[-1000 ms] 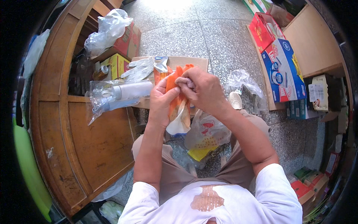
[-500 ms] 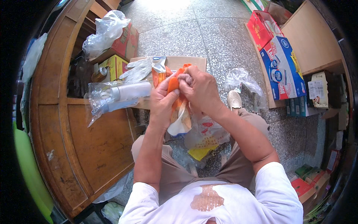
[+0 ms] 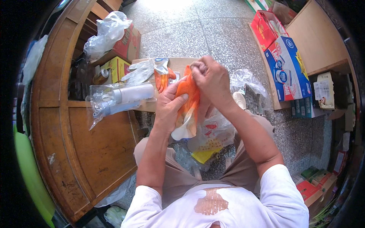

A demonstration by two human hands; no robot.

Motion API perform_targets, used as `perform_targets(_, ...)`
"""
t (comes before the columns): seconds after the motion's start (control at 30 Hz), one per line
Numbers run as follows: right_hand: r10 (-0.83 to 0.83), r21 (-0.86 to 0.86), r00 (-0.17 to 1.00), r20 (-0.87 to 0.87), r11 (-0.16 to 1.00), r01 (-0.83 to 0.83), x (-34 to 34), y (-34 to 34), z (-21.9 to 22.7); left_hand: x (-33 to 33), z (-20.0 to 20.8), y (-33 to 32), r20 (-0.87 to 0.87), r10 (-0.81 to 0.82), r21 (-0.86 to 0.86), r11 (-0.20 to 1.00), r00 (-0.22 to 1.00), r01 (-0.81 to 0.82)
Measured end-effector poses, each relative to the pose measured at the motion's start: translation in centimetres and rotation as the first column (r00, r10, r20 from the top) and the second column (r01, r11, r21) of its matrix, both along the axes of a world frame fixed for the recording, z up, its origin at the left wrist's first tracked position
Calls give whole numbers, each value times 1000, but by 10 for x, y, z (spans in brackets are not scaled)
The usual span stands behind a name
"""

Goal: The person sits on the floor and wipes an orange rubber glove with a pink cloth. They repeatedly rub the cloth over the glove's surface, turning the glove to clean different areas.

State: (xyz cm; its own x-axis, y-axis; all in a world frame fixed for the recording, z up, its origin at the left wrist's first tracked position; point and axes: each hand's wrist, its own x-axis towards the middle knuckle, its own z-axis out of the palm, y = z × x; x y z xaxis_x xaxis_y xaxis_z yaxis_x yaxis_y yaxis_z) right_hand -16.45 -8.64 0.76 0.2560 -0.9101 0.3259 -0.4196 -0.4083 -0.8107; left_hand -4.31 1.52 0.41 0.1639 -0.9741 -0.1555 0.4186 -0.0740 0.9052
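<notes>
Nr the cardboard [image 3: 182, 63], L hand [image 3: 168, 105] pinches orange glove [image 3: 192, 97]; curled R hand [image 3: 213, 79] now further up/right vs before, hold unclear.

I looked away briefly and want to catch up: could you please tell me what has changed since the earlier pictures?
The right hand has moved up and to the right, its curled fingers now at the top end of the orange glove, leaving more of it uncovered; what they pinch is unclear. The left hand still holds the glove. The bagged bottle and white glove lie as before.
</notes>
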Motion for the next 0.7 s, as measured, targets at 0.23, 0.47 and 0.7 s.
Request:
perform_targets(0.23, -20, 435, 924, 382, 886, -161, -13, -16, 1, 14, 7, -1, -171, -37, -25, 999, 985, 34)
perform_targets(0.47, 201, 301, 976, 88, 928, -218, -14, -13, -2, 13, 2, -3, -93, -12, -21, 1000, 996, 10)
perform_targets(0.7, 12, 520, 956, 293, 837, -170, -22, -18, 7, 3, 5, 1, 164, -27, -9, 1000, 986, 29)
